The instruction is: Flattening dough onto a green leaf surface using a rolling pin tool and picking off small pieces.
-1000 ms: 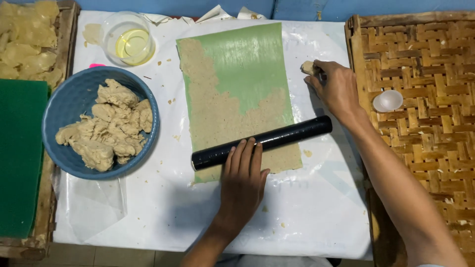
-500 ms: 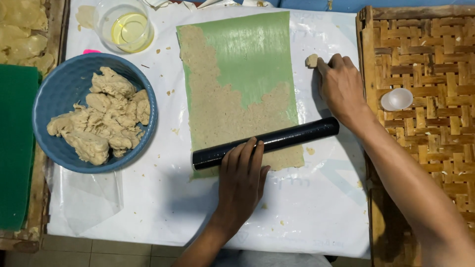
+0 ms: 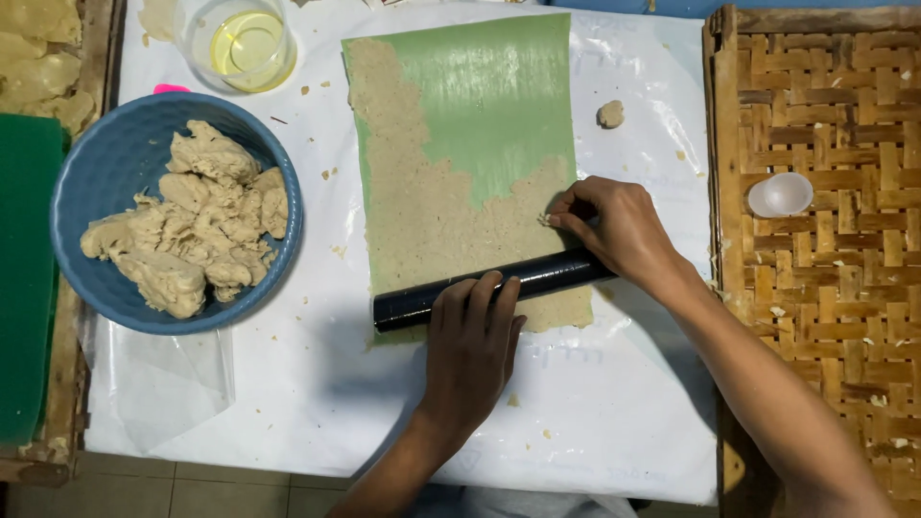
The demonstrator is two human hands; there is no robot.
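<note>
Left hand (image 3: 472, 336) lay flat, open on black roller (image 3: 489, 285); right hand (image 3: 614, 228) pinched dough sheet (image 3: 432, 221); blue bowl (image 3: 96, 173) stood well left.

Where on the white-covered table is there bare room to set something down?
Bare patches: the white sheet near the front edge, right of the left hand, and the strip between the green sheet and woven tray, holding only a small dough lump. Crowded: around the blue bowl, glass cup, black roller and right hand.
</note>
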